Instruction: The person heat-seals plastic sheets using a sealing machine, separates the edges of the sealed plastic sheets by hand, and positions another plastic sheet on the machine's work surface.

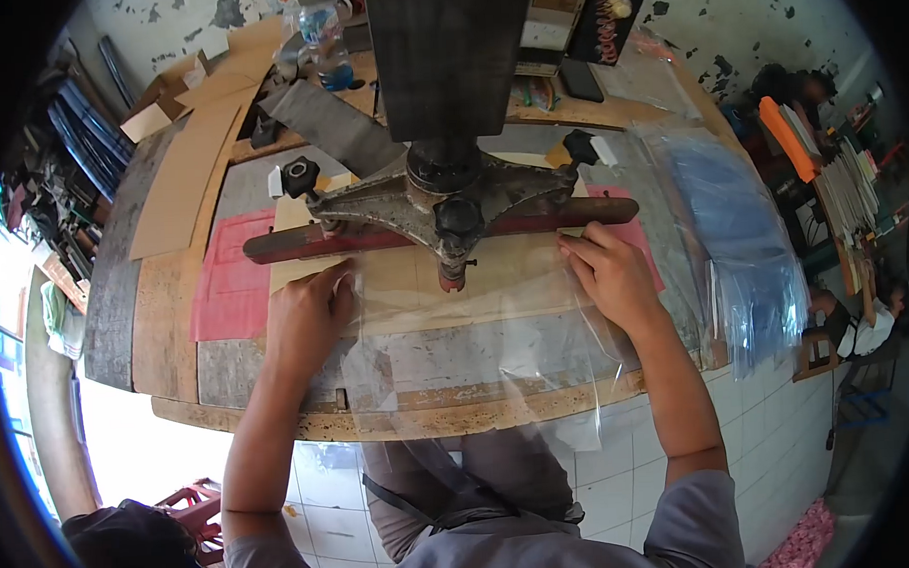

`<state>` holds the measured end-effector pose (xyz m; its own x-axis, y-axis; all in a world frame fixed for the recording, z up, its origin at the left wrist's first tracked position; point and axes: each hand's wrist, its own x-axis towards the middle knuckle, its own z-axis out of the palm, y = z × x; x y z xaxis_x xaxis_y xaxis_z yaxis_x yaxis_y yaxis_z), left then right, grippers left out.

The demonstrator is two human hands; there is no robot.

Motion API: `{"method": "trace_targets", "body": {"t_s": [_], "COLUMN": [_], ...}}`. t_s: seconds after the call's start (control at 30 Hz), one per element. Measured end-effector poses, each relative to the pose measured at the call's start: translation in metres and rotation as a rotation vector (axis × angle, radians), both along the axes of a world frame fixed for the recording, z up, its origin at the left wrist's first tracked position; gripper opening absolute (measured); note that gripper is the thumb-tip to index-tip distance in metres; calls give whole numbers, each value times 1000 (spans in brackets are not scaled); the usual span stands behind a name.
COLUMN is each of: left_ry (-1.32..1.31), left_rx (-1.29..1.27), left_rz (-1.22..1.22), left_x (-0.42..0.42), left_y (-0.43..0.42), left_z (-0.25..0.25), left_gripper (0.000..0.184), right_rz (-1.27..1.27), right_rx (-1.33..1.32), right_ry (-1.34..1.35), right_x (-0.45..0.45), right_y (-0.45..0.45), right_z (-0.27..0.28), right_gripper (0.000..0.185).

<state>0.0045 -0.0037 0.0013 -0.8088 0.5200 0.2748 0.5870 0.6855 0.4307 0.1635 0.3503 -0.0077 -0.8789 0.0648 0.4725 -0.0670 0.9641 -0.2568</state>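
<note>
A sheet of clear plastic film (467, 344) lies over the cream board (414, 275) and hangs past the table's front edge. My left hand (311, 314) pinches the film's left side, its fingers curled near the machine's long bar (373, 239). On the right, my right hand (610, 269) holds the film's other side between thumb and fingers, just under the bar. The metal press head (452, 199) stands between my hands, above the film. Pink sheets (236, 282) show at both ends of the board.
Stacked clear and bluish plastic film (738, 234) drapes over the table's right edge. Cardboard (186, 183) lies at the left. A plastic bottle (328, 58) and a dark phone (581, 80) are at the back. Another person (871, 314) is at the far right.
</note>
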Motion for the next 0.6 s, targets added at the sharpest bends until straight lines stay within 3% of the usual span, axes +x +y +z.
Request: {"method": "trace_targets", "body": {"t_s": [0.3,0.4,0.47,0.53,0.6], "left_ry": [224,-57,-2,285,377], "left_rx": [6,32,48,89,94], "left_rz": [-242,-103,-1,52,125], "left_x": [0,38,69,91,113], "left_y": [-23,-48,-75,-111,-139], "left_z": [-4,16,14,-23,-57], "left_gripper": [23,25,27,33,42], "right_rz": [74,-31,-124,-237,-321], "right_rx": [-136,-121,-66,-69,-21], "right_ry": [30,199,291,310,297], "right_x": [29,61,96,141,182], "right_y": [9,-1,-8,-8,-13], "right_z": [14,15,11,-11,-44], "right_gripper": [13,13,14,19,31]}}
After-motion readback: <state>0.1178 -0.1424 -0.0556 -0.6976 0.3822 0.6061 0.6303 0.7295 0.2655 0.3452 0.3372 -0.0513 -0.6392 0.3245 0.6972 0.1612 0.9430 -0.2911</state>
